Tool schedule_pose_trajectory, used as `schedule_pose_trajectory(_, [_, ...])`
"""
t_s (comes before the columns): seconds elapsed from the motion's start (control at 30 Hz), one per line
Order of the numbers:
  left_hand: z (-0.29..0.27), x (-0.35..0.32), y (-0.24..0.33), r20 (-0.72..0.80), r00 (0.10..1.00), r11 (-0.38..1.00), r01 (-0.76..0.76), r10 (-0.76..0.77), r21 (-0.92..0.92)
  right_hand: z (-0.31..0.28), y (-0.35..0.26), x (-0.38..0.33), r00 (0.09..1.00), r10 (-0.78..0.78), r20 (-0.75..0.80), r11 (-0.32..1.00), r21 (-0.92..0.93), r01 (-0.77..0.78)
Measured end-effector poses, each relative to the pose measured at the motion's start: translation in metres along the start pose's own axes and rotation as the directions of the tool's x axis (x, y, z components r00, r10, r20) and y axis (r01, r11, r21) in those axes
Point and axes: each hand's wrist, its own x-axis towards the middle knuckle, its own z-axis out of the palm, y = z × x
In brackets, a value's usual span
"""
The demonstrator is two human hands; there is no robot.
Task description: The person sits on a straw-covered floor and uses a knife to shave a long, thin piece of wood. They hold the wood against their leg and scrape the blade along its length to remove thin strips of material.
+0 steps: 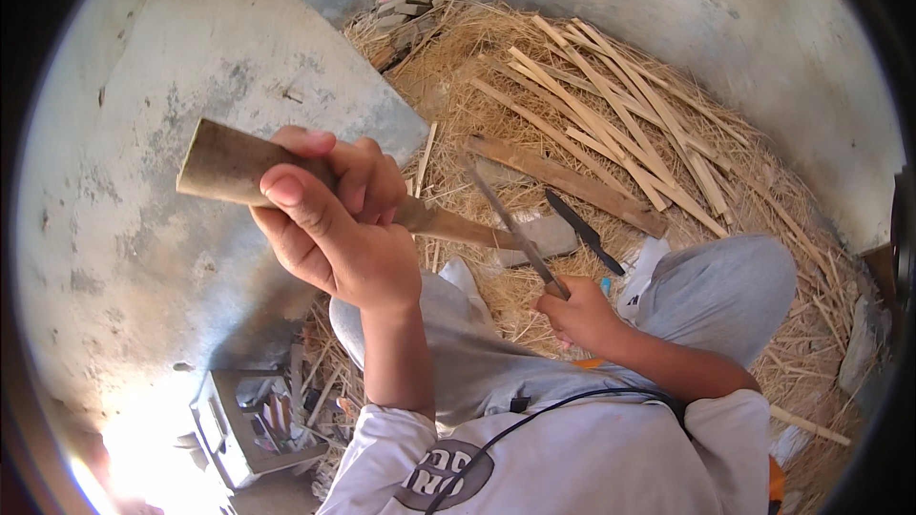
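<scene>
My left hand point(358, 243) is raised at the left, its fingers wrapped round a long flat wooden strip point(224, 164). The strip's broad end points up toward the left wall, and its other end slants down over the floor between my knees. Low by my right thigh, my right hand point(584, 313) grips a long narrow blade point(513, 221), which points up and away to the left. The blade crosses the strip's far end in this view; I cannot tell if they touch. Its handle is hidden in my fingers. Beyond it, a dark knife point(584, 231) lies by a grey stone block point(551, 235).
Many pale wooden strips point(611, 124) lie across straw-like shavings point(439, 67) at the far right. A thicker plank point(563, 181) rests nearer. At the lower left stands an open box point(253, 458) holding small things. Plastered walls point(114, 257) curve round, and a black cable point(544, 402) crosses my shirt.
</scene>
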Motion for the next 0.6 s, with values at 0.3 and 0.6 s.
schedule_pose_trajectory(0.3, [0.011,-0.002,0.000,-0.115,0.993,0.997,-0.015,0.024,0.080,0.005,0.016,0.001,0.978,-0.209,-0.005,0.977,-0.046,0.209])
schedule_pose_trajectory(0.6, [-0.013,0.006,0.001,-0.109,0.993,0.993,-0.038,0.050,0.111,0.017,0.010,-0.005,0.925,-0.366,0.106,0.921,-0.105,0.376])
